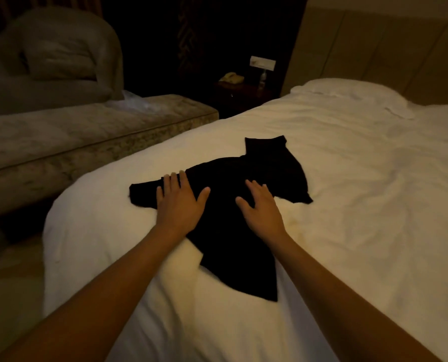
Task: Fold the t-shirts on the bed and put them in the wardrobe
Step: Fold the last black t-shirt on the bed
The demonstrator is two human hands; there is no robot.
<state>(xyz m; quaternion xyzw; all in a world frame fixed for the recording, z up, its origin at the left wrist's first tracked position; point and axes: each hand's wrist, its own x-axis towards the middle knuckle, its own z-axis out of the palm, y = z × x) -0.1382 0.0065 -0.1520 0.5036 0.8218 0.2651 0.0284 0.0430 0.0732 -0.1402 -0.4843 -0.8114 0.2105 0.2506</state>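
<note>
Both hands lying flat, fingers spread — left hand point(179, 202) and right hand point(262, 209) pressing black t-shirt point(233, 231) onto white bed point(361, 178), gripping nothing. Smoothing stage (probably). Next: sleeve folding inward; wardrobe not showing.

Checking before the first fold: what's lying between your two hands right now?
Only black t-shirt. In the head view, the left hand and right hand rest flat on it, with dark fabric filling the gap.
</note>
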